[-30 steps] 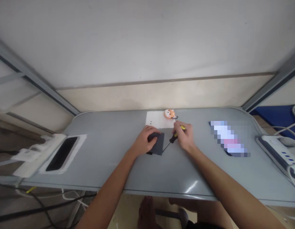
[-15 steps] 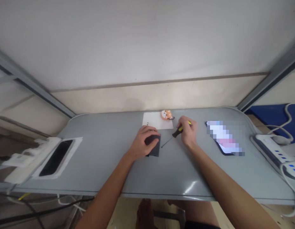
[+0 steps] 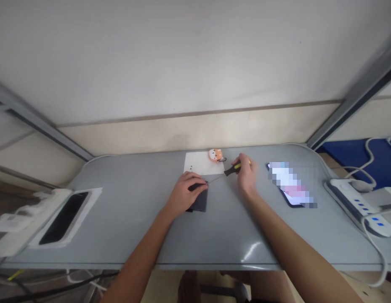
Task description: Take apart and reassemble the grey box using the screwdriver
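My left hand (image 3: 185, 192) is closed on a small dark flat case (image 3: 200, 203) lying on the grey table, its fingers curled over the top and hiding much of it. A screwdriver (image 3: 232, 169) with a black and yellow handle is gripped in my right hand (image 3: 247, 174). Its thin shaft points left, and the tip meets the case's upper right corner beside my left fingertips. Whether the tip touches a screw there is too small to tell. Just beyond lies a white sheet of paper (image 3: 200, 162) with a few tiny dark bits on it.
An orange and white animal-faced case (image 3: 215, 155) sits on the paper's right part. A lit phone (image 3: 290, 185) lies to the right, near a white power strip (image 3: 361, 206) with cables. Far left, a dark phone (image 3: 64, 218) rests beside another power strip (image 3: 21, 227). A wall stands behind.
The screwdriver tip has moved up and left from beside the case to its upper right corner. My left thumb has slid up toward that corner. The view has shifted slightly.
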`<state>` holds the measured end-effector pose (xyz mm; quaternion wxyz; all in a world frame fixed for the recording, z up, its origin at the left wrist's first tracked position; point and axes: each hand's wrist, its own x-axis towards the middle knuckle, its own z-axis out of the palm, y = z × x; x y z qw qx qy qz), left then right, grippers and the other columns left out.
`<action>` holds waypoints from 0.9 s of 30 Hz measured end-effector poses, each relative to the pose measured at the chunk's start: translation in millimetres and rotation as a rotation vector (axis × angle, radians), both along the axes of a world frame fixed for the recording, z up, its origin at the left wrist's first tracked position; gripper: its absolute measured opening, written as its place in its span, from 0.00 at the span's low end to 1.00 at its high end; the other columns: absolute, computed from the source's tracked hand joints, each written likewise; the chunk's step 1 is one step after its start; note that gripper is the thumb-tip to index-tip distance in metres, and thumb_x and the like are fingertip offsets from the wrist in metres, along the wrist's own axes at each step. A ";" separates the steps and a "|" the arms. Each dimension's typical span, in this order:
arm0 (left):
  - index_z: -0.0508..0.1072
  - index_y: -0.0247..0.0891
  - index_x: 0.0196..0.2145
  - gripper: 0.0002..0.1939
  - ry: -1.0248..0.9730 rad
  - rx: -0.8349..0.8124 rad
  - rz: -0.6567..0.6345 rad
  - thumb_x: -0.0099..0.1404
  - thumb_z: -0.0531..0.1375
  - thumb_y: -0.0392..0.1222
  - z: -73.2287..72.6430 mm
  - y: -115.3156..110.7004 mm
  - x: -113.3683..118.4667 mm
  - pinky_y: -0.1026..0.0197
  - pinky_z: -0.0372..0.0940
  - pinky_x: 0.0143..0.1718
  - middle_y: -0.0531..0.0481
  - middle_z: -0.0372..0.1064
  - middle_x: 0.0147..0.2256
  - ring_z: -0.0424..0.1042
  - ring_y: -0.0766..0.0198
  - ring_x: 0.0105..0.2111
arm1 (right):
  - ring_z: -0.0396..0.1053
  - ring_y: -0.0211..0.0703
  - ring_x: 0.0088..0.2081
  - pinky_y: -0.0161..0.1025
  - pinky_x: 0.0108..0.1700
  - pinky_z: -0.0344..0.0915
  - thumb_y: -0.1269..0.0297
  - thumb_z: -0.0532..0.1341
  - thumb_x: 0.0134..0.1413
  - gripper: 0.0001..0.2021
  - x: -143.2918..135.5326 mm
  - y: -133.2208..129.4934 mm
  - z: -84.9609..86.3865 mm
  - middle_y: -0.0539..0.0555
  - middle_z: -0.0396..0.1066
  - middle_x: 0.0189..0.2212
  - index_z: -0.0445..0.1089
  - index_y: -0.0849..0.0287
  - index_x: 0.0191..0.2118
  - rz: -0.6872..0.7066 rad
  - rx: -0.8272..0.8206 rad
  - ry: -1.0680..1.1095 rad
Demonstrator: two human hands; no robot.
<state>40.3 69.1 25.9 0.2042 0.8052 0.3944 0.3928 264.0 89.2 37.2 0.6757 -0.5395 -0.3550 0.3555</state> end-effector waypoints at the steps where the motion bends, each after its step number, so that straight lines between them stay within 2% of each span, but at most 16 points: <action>1: 0.79 0.43 0.36 0.07 -0.004 -0.005 0.018 0.70 0.66 0.46 2.1 3.7 -2.4 0.53 0.69 0.47 0.50 0.76 0.37 0.74 0.59 0.40 | 0.61 0.37 0.23 0.35 0.26 0.57 0.54 0.57 0.59 0.19 0.7 1.1 -0.4 0.48 0.64 0.19 0.68 0.58 0.21 -0.008 -0.006 0.015; 4: 0.79 0.42 0.34 0.11 0.036 0.009 0.123 0.72 0.62 0.48 12.4 26.5 -8.0 0.53 0.68 0.46 0.50 0.76 0.35 0.73 0.58 0.39 | 0.62 0.37 0.23 0.36 0.26 0.58 0.51 0.57 0.58 0.20 3.8 5.9 -4.0 0.49 0.65 0.19 0.69 0.58 0.21 -0.021 -0.043 0.061; 7: 0.80 0.42 0.34 0.13 0.170 0.040 0.245 0.72 0.61 0.50 20.7 61.1 -6.9 0.51 0.67 0.47 0.49 0.76 0.35 0.72 0.56 0.40 | 0.62 0.38 0.23 0.36 0.26 0.58 0.50 0.57 0.57 0.19 6.8 11.5 -10.2 0.49 0.65 0.20 0.69 0.58 0.22 -0.025 -0.081 0.086; 10: 0.81 0.42 0.33 0.14 0.335 -0.026 0.233 0.71 0.61 0.50 19.2 88.5 -3.1 0.50 0.67 0.47 0.47 0.77 0.35 0.72 0.55 0.40 | 0.62 0.38 0.24 0.36 0.26 0.58 0.51 0.57 0.56 0.18 8.8 15.6 -15.9 0.48 0.65 0.20 0.68 0.57 0.22 -0.046 -0.104 0.114; 12: 0.82 0.41 0.32 0.13 0.422 -0.032 0.220 0.70 0.63 0.50 14.2 96.2 -3.0 0.49 0.66 0.48 0.46 0.77 0.36 0.72 0.54 0.40 | 0.62 0.38 0.24 0.36 0.26 0.58 0.51 0.58 0.55 0.17 9.5 17.0 -17.7 0.48 0.66 0.21 0.68 0.57 0.23 -0.067 -0.119 0.151; 16: 0.82 0.41 0.33 0.09 0.515 -0.007 0.196 0.68 0.65 0.46 6.9 92.7 -9.1 0.48 0.64 0.51 0.46 0.76 0.36 0.70 0.53 0.42 | 0.62 0.38 0.24 0.36 0.26 0.57 0.49 0.59 0.54 0.17 10.0 17.6 -16.8 0.48 0.65 0.21 0.69 0.57 0.23 -0.079 -0.129 0.187; 21: 0.82 0.41 0.33 0.08 0.561 -0.015 0.184 0.68 0.65 0.45 8.3 86.9 -14.3 0.47 0.62 0.53 0.46 0.76 0.38 0.70 0.52 0.43 | 0.62 0.38 0.23 0.36 0.26 0.57 0.49 0.58 0.55 0.18 8.2 16.4 -14.8 0.48 0.64 0.20 0.69 0.57 0.23 -0.058 -0.126 0.146; 24: 0.82 0.42 0.35 0.09 0.514 -0.016 0.162 0.69 0.64 0.46 11.1 83.9 -16.8 0.45 0.61 0.55 0.47 0.77 0.40 0.70 0.52 0.44 | 0.63 0.38 0.24 0.36 0.26 0.58 0.49 0.58 0.55 0.18 7.3 15.6 -13.5 0.48 0.65 0.20 0.69 0.57 0.23 -0.059 -0.123 0.140; 27: 0.82 0.41 0.40 0.12 0.395 -0.021 0.150 0.71 0.60 0.47 17.9 70.0 -23.4 0.45 0.63 0.56 0.46 0.78 0.42 0.71 0.52 0.46 | 0.62 0.38 0.24 0.36 0.26 0.57 0.49 0.59 0.54 0.18 8.6 15.7 -12.0 0.48 0.66 0.20 0.69 0.57 0.22 -0.074 -0.130 0.158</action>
